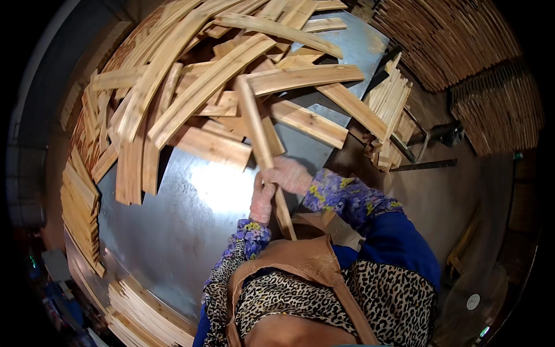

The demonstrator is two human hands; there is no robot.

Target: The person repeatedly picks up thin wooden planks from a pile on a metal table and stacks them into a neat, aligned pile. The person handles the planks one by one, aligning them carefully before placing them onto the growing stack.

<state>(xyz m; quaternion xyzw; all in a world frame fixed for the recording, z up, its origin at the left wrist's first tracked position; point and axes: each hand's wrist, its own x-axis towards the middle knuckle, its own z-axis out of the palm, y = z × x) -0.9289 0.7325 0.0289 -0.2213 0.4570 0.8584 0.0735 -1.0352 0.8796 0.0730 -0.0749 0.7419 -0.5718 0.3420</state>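
Both my hands wear pale pink work gloves and grip one long, narrow wooden slat (256, 130). My left hand (262, 202) is closed around its lower part, close to my chest. My right hand (289, 174) holds it just above, at the edge of the shiny metal table (191, 214). The slat points up and away from me, its far end resting among a loose heap of curved wooden slats (196, 87) that covers the far half of the table.
Neat stacks of slats line the table's left edge (81, 196) and near corner (144, 306). Another bundle (390, 110) leans at the table's right side. Tall stacked rows of wood (457, 40) stand at the upper right. The brown floor (451, 196) lies to my right.
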